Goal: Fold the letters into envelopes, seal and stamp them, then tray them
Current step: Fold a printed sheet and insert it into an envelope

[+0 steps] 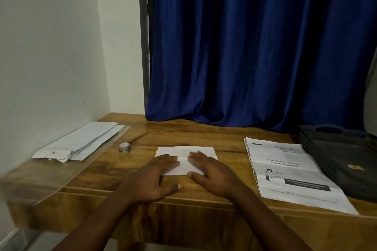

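A folded white letter (186,151) lies flat in the middle of the wooden desk (228,144). My left hand (157,177) rests palm down on its left half, fingers spread. My right hand (212,171) presses flat on its right half, thumb at the near edge. A stack of printed letters (289,171) lies to the right. White envelopes (81,141) lie at the far left by the wall. A dark plastic tray (342,157) stands at the right edge with a small yellow scrap inside.
A small round tin (124,147) and a thin brush (138,137) sit left of the folded letter. A clear plastic sheet (40,177) covers the desk's left end. A blue curtain (255,47) hangs behind the desk and a white wall stands at the left.
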Demonstrator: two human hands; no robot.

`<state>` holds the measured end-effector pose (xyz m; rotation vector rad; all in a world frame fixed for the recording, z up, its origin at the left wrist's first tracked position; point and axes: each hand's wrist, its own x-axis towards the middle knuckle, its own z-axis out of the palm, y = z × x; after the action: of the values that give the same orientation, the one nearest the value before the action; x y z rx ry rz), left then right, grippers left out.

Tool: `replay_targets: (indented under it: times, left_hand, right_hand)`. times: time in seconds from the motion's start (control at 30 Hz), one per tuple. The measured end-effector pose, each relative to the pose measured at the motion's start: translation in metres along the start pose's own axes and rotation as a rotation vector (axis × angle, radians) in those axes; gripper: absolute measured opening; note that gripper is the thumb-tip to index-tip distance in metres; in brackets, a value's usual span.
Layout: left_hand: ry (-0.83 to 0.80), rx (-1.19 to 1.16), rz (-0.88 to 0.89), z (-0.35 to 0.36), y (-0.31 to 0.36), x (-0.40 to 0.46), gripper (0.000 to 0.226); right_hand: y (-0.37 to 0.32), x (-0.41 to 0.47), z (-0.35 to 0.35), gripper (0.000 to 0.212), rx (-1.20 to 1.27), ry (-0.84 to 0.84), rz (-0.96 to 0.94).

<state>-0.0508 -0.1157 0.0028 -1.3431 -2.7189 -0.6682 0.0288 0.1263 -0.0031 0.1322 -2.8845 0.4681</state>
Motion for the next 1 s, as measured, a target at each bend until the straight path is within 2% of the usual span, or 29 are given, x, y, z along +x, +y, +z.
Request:
replay_targets:
  times: [0.13,0.33,0.43,0.53,0.63,0.73,0.9,1.0]
  left_hand:
    - [-0.131,0.118,-0.032,0.000,-0.001,-0.005,0.093]
    - [-0.084,0.217,0.078,0.004,0.002,-0.031,0.094]
    - [0.011,0.212,0.147,0.014,-0.007,-0.047,0.077]
    - [0.131,0.022,0.174,0.018,-0.014,-0.057,0.056]
    - [0.197,-0.192,0.170,0.015,-0.014,-0.061,0.039]
    - [0.204,-0.307,0.165,0.013,-0.012,-0.065,0.034]
    - [0.199,-0.431,0.062,0.001,-0.015,-0.059,0.034]
    - [0.234,-0.505,-0.048,-0.009,-0.016,-0.046,0.042]
  right_hand:
    - [0.000,-0.016,-0.002,0.065,-0.044,-0.118,0.026]
    - [-0.003,-0.053,-0.002,0.068,-0.097,-0.110,-0.030]
    - [-0.001,-0.070,0.001,0.068,-0.194,-0.044,-0.089]
    - [0.002,-0.083,0.010,0.066,-0.259,0.068,-0.154]
    - [0.003,-0.089,0.012,0.055,-0.115,0.157,-0.146]
    - [0.006,-0.092,0.008,0.040,0.097,0.227,-0.129]
    - [0.011,-0.091,-0.004,0.026,0.313,0.251,-0.060]
    - [0.005,-0.084,-0.018,0.013,0.531,0.270,0.046]
